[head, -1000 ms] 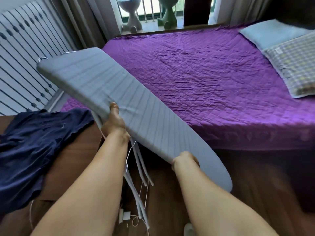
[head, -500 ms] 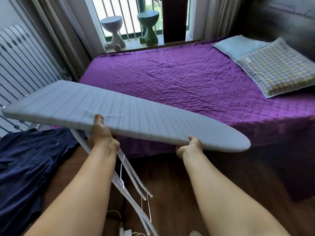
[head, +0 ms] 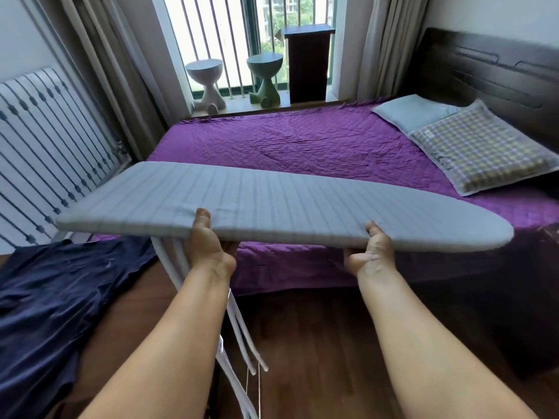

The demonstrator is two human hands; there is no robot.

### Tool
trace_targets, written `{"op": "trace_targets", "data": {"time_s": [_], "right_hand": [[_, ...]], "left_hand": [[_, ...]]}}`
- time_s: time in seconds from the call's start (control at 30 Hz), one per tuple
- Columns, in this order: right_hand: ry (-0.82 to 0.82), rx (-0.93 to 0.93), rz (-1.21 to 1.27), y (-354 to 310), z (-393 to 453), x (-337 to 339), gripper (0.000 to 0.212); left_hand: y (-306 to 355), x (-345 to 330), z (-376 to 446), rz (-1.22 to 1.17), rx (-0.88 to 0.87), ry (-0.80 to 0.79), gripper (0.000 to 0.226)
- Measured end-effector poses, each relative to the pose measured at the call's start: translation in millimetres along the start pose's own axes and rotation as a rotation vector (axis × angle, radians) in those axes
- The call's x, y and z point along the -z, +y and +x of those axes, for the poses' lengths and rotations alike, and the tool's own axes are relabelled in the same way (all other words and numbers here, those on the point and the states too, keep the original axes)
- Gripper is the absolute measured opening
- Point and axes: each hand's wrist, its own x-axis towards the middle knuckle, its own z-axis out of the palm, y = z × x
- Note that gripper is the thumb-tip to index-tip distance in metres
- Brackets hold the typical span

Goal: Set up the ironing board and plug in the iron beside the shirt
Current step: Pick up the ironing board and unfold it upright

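I hold a grey striped ironing board (head: 272, 201) almost level in front of me, its rounded nose pointing right. My left hand (head: 208, 240) grips its near edge left of the middle, thumb on top. My right hand (head: 370, 252) grips the near edge close to the nose. The board's white metal legs (head: 239, 334) hang folded under it, slanting down toward the floor. A dark blue shirt (head: 51, 303) lies spread on a brown surface at the left. No iron is in view.
A bed with a purple quilt (head: 317, 143) stands right behind the board, with two pillows (head: 478, 149) at its right. A white radiator (head: 45, 146) lines the left wall. Two stools (head: 205, 83) stand by the window. Dark wood floor (head: 317, 358) lies below.
The board has swung from a steep tilt to nearly level, and its nose has moved to the right. My head has lifted, bringing the window and headboard into view.
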Motion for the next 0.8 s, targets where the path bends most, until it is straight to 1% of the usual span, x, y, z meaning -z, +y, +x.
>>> {"op": "trace_targets", "data": {"time_s": [0.13, 0.2, 0.27, 0.33, 0.47, 0.6, 0.8], "right_hand": [[-0.056, 0.090, -0.011, -24.1, -7.4, -4.3, 0.010], [-0.087, 0.126, -0.017, -36.4, -6.6, -7.4, 0.011], [-0.123, 0.138, -0.019, -48.7, -3.0, -9.2, 0.011], [-0.166, 0.135, -0.006, -62.2, 2.5, -10.9, 0.012], [-0.235, 0.117, 0.020, -86.3, 15.9, -14.4, 0.016], [-0.257, 0.090, -0.031, -121.8, 38.0, -19.5, 0.013], [-0.240, -0.002, -0.029, -137.4, 64.2, -13.0, 0.012]], "left_hand": [[-2.5, -7.1, -8.5, -0.041, 0.023, -0.083, 0.023], [-6.0, -14.4, -11.7, -0.063, 0.026, -0.109, 0.021], [-11.7, -21.8, -15.1, -0.082, 0.028, -0.127, 0.013], [-20.6, -30.4, -19.1, -0.109, 0.023, -0.134, 0.008], [-43.4, -44.8, -18.5, -0.133, 0.012, -0.136, 0.008], [-69.4, -71.7, -21.7, -0.147, -0.013, -0.114, 0.010], [-86.0, -87.3, -21.4, -0.096, -0.068, -0.073, 0.010]]}}
